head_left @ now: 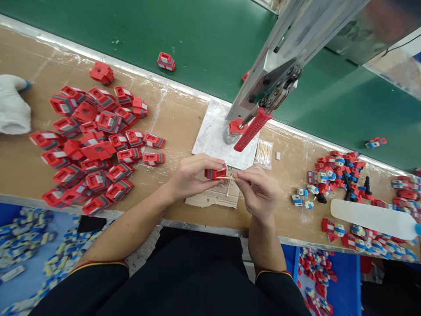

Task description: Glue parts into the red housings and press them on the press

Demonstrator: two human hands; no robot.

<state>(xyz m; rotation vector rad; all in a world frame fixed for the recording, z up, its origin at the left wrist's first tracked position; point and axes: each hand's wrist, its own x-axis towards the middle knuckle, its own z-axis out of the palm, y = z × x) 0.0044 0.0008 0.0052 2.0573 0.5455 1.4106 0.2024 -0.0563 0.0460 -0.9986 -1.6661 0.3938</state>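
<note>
Closest to my camera is the dark shirt (187,276), with red and yellow trim on the sleeves. Down past the tabletop (174,131) edge there's a heap of blue, white and yellowish pieces (24,239) on the left, and a blue bin (347,281) on the right with red and blue-white bits in it.

Okay, the grips. My left grip (190,175) is closed around a red-and-grey toy part (213,174), which sits above the near edge of the tabletop, roughly mid-view. My right grip (258,191) is pinching a thin wooden stick (225,177), its far end right up at that part; can't tell if it's actually touching. Torn cardboard (210,200) lies underneath.

Off left there's a big pile of red-and-grey toy parts (98,140); off right, a jumble of small red, white and blue pieces (335,169) and a white bottle (371,217) lying on its side.

Further back, a bag of cotton swabs (263,153) sits beside a pale plate (208,127), under a red-handled toggle press (253,129). Behind everything runs a green belt (131,30) carrying another red part (166,61).
</note>
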